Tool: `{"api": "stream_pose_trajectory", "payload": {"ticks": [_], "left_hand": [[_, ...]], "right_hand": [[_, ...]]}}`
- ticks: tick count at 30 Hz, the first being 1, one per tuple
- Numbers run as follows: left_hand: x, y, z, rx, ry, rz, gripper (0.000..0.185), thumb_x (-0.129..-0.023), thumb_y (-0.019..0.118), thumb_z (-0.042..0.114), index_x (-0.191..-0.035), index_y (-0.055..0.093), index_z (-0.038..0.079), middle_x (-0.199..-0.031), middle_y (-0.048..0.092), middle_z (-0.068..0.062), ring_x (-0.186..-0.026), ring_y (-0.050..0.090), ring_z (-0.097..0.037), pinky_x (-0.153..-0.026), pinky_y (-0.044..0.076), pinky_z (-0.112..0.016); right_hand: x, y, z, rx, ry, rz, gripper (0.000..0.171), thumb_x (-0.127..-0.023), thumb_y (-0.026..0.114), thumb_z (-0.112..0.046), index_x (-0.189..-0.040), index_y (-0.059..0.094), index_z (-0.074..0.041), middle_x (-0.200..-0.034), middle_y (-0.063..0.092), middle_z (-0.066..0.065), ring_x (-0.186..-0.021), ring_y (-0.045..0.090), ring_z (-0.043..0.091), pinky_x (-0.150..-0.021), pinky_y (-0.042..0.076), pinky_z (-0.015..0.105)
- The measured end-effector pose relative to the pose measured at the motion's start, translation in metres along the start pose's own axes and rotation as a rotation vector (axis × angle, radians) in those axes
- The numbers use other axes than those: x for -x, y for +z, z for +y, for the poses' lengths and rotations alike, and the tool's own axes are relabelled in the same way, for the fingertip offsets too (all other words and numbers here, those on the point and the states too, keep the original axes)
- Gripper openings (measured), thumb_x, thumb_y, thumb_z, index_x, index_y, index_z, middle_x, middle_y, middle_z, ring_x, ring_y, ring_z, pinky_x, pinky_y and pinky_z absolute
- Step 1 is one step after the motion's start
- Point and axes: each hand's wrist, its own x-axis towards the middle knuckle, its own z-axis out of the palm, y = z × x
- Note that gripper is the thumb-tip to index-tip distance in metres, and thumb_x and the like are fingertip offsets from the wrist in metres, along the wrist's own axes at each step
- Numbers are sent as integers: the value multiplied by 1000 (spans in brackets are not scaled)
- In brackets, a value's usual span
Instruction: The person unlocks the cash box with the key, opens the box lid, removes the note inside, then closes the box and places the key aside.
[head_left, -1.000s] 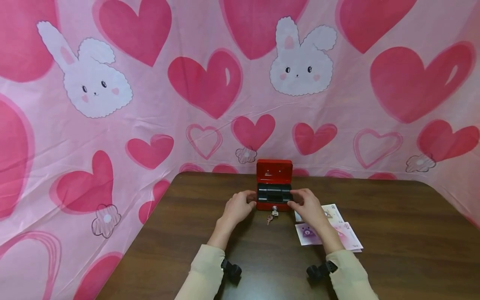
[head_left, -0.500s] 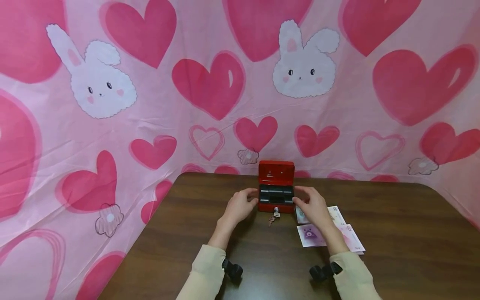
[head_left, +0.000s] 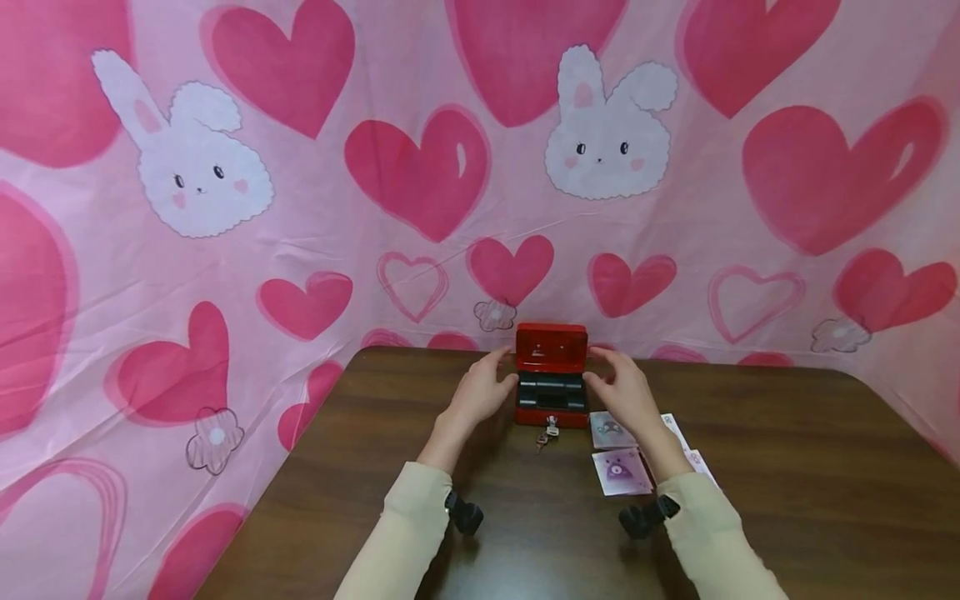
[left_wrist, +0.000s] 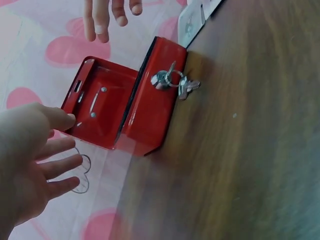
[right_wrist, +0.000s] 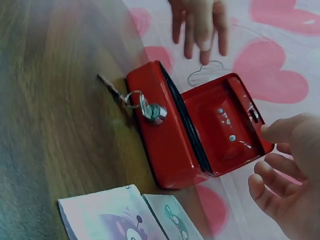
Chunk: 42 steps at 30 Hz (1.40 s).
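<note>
A dark wooden table (head_left: 787, 467) fills the lower frame. At its centre stands an open red cash box (head_left: 551, 379). Paper notes (head_left: 621, 454) lie just right of it.

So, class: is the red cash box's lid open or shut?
Open. The lid of the red cash box stands upright, its inner face showing above the black tray.

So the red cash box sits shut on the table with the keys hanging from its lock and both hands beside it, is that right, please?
Not quite: the red cash box is open, its lid standing up, as the right wrist view shows. The keys do hang from its lock, and the left hand and right hand flank it on the table.
</note>
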Motion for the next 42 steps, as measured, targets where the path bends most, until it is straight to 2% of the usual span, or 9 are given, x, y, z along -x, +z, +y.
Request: {"api": "stream_pose_trajectory", "payload": {"ticks": [7, 14, 17, 21, 24, 26, 31, 37, 42], "left_hand": [[-14, -5, 10, -88, 37, 2, 58, -96, 64, 21, -149, 45, 11, -146, 53, -11, -135, 51, -28, -112, 41, -48], [-25, -6, 16, -144, 54, -54, 66, -96, 64, 23, -154, 35, 9, -153, 45, -11, -142, 42, -26, -117, 35, -44], [-26, -2, 16, -121, 57, -67, 69, -96, 64, 22, -155, 31, 7, -153, 45, -12, -141, 43, -27, -117, 36, -45], [-26, 2, 15, -67, 50, -60, 70, -96, 64, 21, -156, 30, 11, -152, 47, -11, -140, 45, -27, -116, 37, -46], [-27, 2, 13, -39, 38, -45, 70, -96, 64, 22, -156, 30, 13, -153, 46, -9, -140, 45, -27, -115, 38, -48], [-28, 1, 13, -26, 36, -40, 69, -96, 64, 22, -156, 31, 13, -152, 47, -9, -139, 47, -27, -115, 38, -48], [-23, -2, 13, -5, 27, -29, 63, -97, 62, 21, -154, 37, 11, -147, 53, -12, -135, 51, -27, -113, 41, -46], [-12, 1, 12, 11, 18, -9, 58, -97, 62, 20, -151, 42, 11, -147, 53, -12, -135, 51, -28, -110, 43, -46], [-2, 5, 12, 37, 10, 8, 59, -97, 62, 19, -152, 41, 12, -151, 49, -10, -139, 47, -28, -114, 39, -48]], "right_hand": [[-14, 3, 6, 24, 11, -8, 54, -92, 66, -14, -142, 49, 2, -136, 52, 27, -82, 61, 30, -79, 54, 43], [-25, 8, 0, 9, 98, -72, 66, -93, 63, -17, -150, 35, 5, -144, 43, 29, -85, 62, 32, -84, 55, 48], [-26, 10, -2, -19, 138, -119, 69, -95, 61, -18, -152, 30, 4, -145, 42, 30, -81, 63, 29, -75, 58, 42], [-24, 12, -1, -74, 163, -142, 70, -95, 61, -17, -154, 27, 2, -145, 42, 29, -71, 59, 23, -60, 55, 29], [-22, 13, -1, -109, 177, -145, 69, -96, 61, -15, -155, 28, -1, -134, 50, 29, -66, 57, 21, -56, 53, 27], [-21, 12, -3, -131, 192, -144, 69, -96, 61, -16, -156, 28, -5, -123, 55, 29, -62, 59, 26, -55, 54, 28], [-16, 10, -8, -164, 194, -136, 69, -97, 61, -16, -157, 27, -8, -118, 58, 30, -63, 63, 37, -57, 55, 30], [-2, 11, -12, -168, 209, -120, 70, -97, 62, -16, -157, 27, -5, -120, 54, 27, -60, 61, 21, -59, 54, 25], [7, 13, -17, -189, 223, -103, 71, -95, 64, -16, -156, 28, -3, -101, 64, 25, -57, 62, 22, -56, 52, 24]]}}
